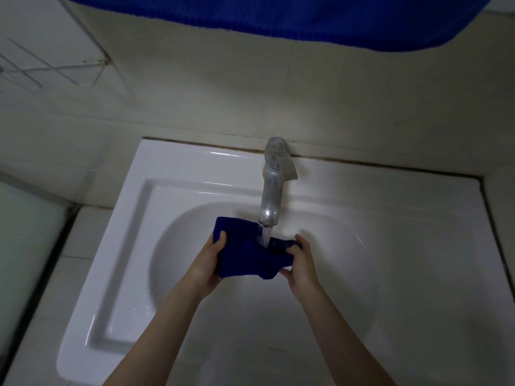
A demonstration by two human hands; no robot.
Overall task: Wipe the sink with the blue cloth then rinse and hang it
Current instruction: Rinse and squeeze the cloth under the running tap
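Note:
A dark blue cloth (245, 249) is stretched between both hands over the bowl of the white sink (117, 274). Water runs from the metal tap (271, 190) onto the cloth's middle. My left hand (210, 263) grips the cloth's left side, thumb on top. On the right end my right hand (301, 263) holds the bunched cloth, fingers curled round it. Both hands are just below the spout.
A wide blue fabric (278, 15) hangs across the top of the view above the tiled wall. A wire rack (41, 71) is mounted on the wall at upper left. A pale glass panel (25, 246) borders the sink on the left.

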